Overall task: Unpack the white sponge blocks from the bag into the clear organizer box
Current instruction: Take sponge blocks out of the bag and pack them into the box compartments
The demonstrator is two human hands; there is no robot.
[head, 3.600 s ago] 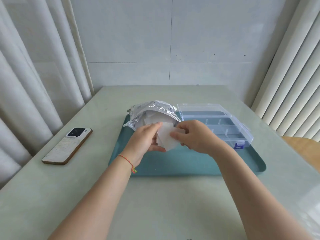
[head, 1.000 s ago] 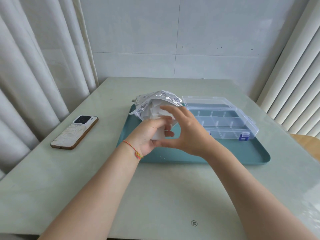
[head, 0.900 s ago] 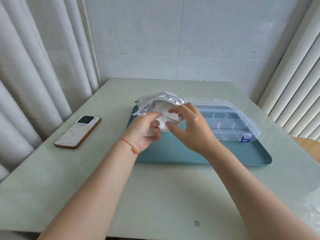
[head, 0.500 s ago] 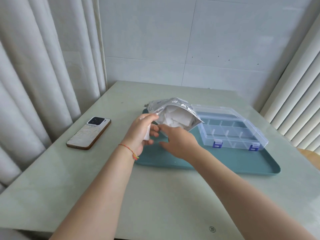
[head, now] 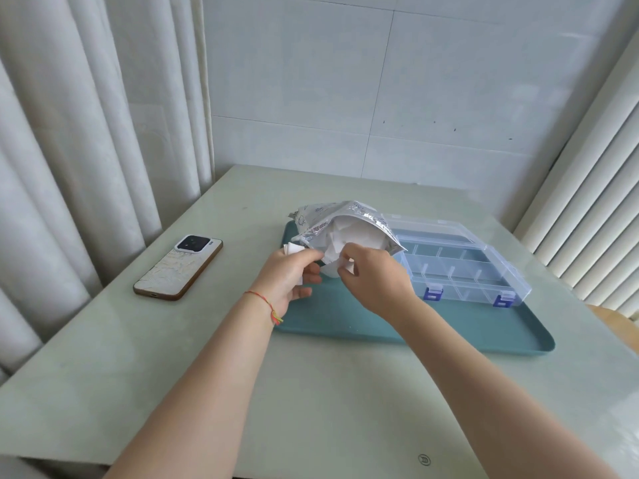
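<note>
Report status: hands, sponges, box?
Left hand holds white sponge blocks; right hand pinches one at silver foil bag. Clear plastic organizer box closed, latched.

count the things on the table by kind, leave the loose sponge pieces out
phone: 1
teal tray: 1
silver bag: 1
clear organizer box: 1
total: 4

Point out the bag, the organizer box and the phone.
bag [head: 359, 216], head view, on its silver upper side.
organizer box [head: 460, 271], head view, on a middle compartment.
phone [head: 176, 267], head view, on its patterned back.
</note>
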